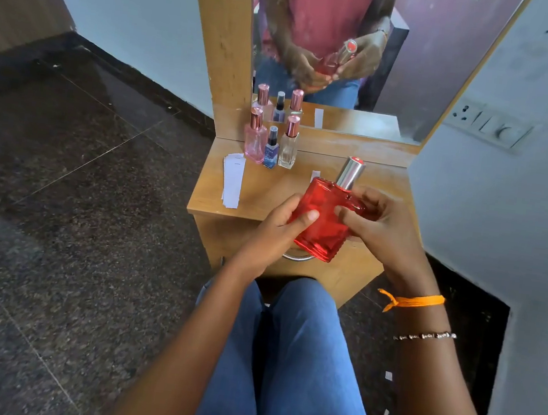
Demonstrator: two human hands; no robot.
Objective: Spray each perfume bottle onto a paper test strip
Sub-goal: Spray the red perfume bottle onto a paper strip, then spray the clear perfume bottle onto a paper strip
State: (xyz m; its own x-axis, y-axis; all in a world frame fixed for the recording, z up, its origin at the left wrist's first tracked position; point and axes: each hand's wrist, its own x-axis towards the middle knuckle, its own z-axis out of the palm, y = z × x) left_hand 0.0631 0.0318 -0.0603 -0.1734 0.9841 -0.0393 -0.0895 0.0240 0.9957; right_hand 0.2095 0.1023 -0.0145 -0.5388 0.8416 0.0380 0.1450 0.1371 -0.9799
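You hold the red bottle (324,220) in both hands above the near edge of the counter (268,189), its silver cap (350,172) on and tilted away. Your left hand (276,231) curls round its left side, thumb on the face; your right hand (384,227) grips the shoulder. Paper strips (233,180) lie left, three bottles (272,143) behind them.

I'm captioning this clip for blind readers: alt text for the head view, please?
Both hands, left hand and right hand, hold a capped red perfume bottle over a wooden dresser. Three smaller bottles and paper test strips sit by its mirror.
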